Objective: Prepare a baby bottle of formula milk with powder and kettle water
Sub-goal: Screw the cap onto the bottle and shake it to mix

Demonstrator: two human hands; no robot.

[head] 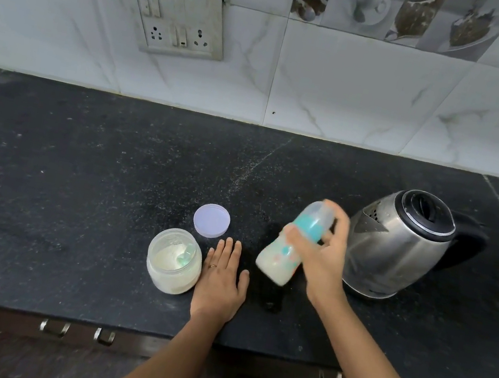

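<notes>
My right hand (322, 251) grips a baby bottle (282, 258) around its middle, above the black counter (74, 191). The bottle is tilted, blurred, capped with a teal collar and clear cover, and holds milky white liquid. My left hand (222, 280) lies flat on the counter, fingers together, holding nothing, just right of an open clear jar of formula powder (173, 262) with a teal scoop inside. The jar's lilac lid (211, 220) rests on the counter behind it. A steel kettle (398, 245) with a black lid and handle stands right of the bottle.
A tiled wall with a switch and socket plate (178, 18) rises behind the counter. Drawer handles (76, 331) show under the counter's front edge. A dark wet patch lies on the counter below the bottle.
</notes>
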